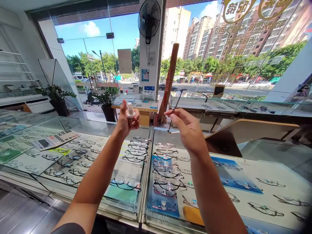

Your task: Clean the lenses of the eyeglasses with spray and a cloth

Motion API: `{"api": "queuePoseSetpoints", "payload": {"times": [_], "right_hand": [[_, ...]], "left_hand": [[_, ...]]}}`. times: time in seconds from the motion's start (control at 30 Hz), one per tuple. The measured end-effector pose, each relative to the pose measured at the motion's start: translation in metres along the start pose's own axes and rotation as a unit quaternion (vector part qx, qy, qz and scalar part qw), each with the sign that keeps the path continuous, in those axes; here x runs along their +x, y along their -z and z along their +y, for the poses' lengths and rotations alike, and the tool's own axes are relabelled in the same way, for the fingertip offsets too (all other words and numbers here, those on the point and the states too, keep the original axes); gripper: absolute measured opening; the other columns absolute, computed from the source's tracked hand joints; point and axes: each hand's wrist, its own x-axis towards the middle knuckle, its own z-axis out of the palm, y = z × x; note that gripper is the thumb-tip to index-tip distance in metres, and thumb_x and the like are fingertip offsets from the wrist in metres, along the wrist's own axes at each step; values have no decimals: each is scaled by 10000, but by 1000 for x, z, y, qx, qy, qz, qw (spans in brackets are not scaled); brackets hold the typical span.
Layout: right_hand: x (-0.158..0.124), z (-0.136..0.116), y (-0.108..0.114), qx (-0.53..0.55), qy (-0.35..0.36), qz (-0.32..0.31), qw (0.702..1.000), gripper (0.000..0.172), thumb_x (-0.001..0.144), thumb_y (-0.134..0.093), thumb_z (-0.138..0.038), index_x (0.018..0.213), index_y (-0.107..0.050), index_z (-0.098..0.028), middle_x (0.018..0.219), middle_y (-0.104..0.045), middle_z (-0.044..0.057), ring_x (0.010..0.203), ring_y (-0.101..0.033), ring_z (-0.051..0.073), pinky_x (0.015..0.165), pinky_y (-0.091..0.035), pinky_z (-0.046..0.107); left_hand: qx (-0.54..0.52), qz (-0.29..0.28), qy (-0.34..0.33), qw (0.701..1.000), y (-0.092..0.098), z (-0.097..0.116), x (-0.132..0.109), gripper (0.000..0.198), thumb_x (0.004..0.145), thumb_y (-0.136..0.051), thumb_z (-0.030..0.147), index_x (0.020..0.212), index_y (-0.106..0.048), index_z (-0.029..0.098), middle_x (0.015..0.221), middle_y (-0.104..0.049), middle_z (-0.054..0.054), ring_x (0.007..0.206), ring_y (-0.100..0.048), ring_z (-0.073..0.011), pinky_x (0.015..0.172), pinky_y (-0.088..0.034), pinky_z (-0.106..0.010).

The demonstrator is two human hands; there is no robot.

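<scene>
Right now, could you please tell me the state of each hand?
Left hand: closed around a small white-topped bottle.
Right hand: closed, pinching a pair of eyeglasses.

The calculator (56, 140) lies on the glass counter (97, 127), left of the spray bottle (131, 112).

Bright windows (92, 48), white pillar (154, 75), grey floor (31, 213)

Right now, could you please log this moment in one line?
left hand: holding small bottle | right hand: holding eyeglasses | below: glass display counter with rows of frames
</scene>
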Motion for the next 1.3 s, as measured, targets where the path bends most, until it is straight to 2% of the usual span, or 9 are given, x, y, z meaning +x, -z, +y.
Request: {"api": "queuePoseSetpoints", "payload": {"times": [0.1,0.23,0.33,0.43,0.53,0.63,0.87,1.1,1.3], "right_hand": [[1,5,-1,14,-20,-21,999,180,984,-675,-415,1015,-810,-301,1095,-810,34,1100,-709,250,1081,-522,501],[1,8,-7,47,-51,-77,995,192,976,-689,-431,1001,-815,-288,1088,-802,41,1094,-703,253,1106,-519,509],[0,10,-15,73,-78,-140,984,184,973,-691,-425,971,-810,-284,1069,-799,44,1100,-703,257,1136,-507,514],[-2,12,-22,94,-97,-186,973,187,975,-687,-426,963,-803,-280,1044,-789,44,1104,-703,258,1139,-502,506],[-3,13,-24,99,-101,-209,968,191,986,-674,-422,974,-795,-274,1043,-792,43,1111,-705,254,1135,-506,492],[-4,13,-25,101,-96,-220,966,193,997,-663,-408,984,-792,-264,1057,-795,41,1107,-703,242,1133,-509,477],[-4,12,-24,103,-93,-219,966,193,996,-666,-423,963,-788,-278,1056,-797,42,1108,-701,253,1134,-505,480],[-4,15,-23,121,-87,-253,956,200,1005,-685,-445,964,-788,-279,1054,-798,34,1118,-708,250,1155,-497,490],[1,22,-22,132,-74,-117,981,184,1007,-657,-435,1002,-779,-297,1139,-804,41,1096,-713,248,1063,-550,473]], "left_hand": [[-35,-57,22,998,-19,16,-14,892,699,-229,1153,523,-321,283,408,-172,54,326,-198,-99,381,-213,-347],[-35,-116,46,992,-21,13,-19,884,712,-280,1129,454,-327,285,356,-167,46,304,-178,-95,355,-184,-339],[9,-84,15,996,-20,1,-15,829,744,-451,1038,447,-392,267,346,-232,40,300,-184,-81,355,-156,-315],[56,-27,-18,998,-22,-10,-9,795,752,-521,984,450,-422,256,357,-266,42,303,-206,-75,362,-148,-297],[88,9,-38,995,-26,-16,-5,810,762,-534,980,436,-433,246,365,-278,38,322,-245,-75,377,-158,-288],[91,8,-35,995,-29,-20,-3,815,752,-567,970,418,-433,239,381,-324,24,349,-274,-73,392,-168,-282],[76,-2,-33,997,-29,-22,-3,810,757,-564,963,423,-450,234,399,-365,15,354,-281,-72,393,-173,-286],[67,-18,-58,996,-33,-20,-6,818,725,-594,965,405,-437,230,386,-372,10,360,-303,-75,403,-192,-279],[114,-86,-39,989,-36,-24,-10,824,794,-549,964,432,-441,232,386,-318,26,373,-275,-84,431,-155,-305]]}}
